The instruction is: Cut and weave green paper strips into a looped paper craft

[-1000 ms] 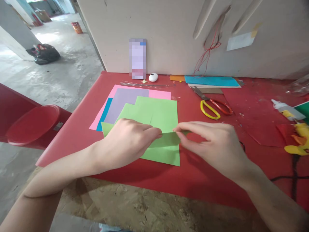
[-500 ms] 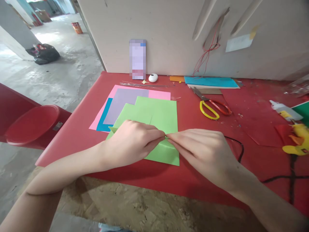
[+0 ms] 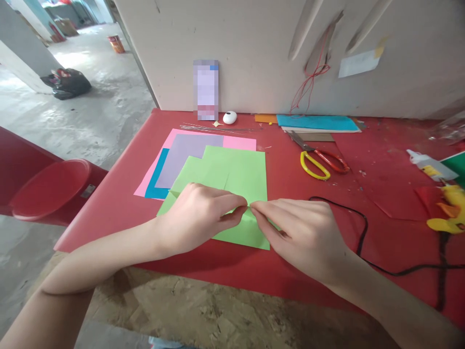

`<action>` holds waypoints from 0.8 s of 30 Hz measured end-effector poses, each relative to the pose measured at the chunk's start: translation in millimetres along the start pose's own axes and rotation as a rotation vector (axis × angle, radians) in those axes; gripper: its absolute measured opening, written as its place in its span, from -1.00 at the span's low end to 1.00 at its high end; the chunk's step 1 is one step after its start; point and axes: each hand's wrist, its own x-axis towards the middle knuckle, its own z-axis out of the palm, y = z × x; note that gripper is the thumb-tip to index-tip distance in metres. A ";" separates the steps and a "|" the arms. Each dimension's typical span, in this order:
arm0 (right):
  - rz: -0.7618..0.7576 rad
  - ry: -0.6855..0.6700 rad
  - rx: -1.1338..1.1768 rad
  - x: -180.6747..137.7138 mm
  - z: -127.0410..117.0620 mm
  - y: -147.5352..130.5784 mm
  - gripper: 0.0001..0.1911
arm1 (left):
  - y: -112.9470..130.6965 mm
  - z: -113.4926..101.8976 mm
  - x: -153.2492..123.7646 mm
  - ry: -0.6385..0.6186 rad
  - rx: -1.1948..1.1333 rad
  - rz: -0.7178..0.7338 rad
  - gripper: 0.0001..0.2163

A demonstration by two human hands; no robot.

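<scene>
A light green paper sheet (image 3: 238, 172) lies on the red table (image 3: 119, 194), on top of a lilac sheet (image 3: 189, 152), a blue sheet (image 3: 158, 177) and a pink sheet (image 3: 240, 143). My left hand (image 3: 199, 215) and my right hand (image 3: 301, 232) meet fingertip to fingertip near the middle of the green paper. Both pinch a raised fold of it between thumb and fingers. The near part of the green paper is partly hidden under my hands.
Scissors with one yellow and one red handle (image 3: 319, 162) lie to the right. A black cord (image 3: 363, 232) curves past my right wrist. A glue bottle (image 3: 426, 165) and a yellow glue gun (image 3: 448, 211) sit at far right. A red stool (image 3: 47, 186) stands left of the table.
My right hand slid left until its fingertips met my left hand's. The green paper's right flap folded in, and the black cord came into view.
</scene>
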 end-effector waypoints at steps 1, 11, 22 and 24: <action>-0.005 -0.005 0.004 0.2 0.3 -0.1 -0.78 | -0.1 0.6 0.1 0.001 0.009 0.006 -0.77; 0.016 -0.012 0.042 4.8 -21.7 22.6 -0.85 | -17.6 -19.2 9.6 0.037 0.007 -0.177 -0.82; 0.013 -0.128 -0.146 6.5 -9.4 17.3 -0.88 | -12.0 -0.3 4.0 0.024 0.006 -0.011 -0.79; 0.002 -0.116 -0.082 5.1 -4.7 8.5 -0.82 | -5.6 3.5 1.7 0.002 0.004 0.023 -0.80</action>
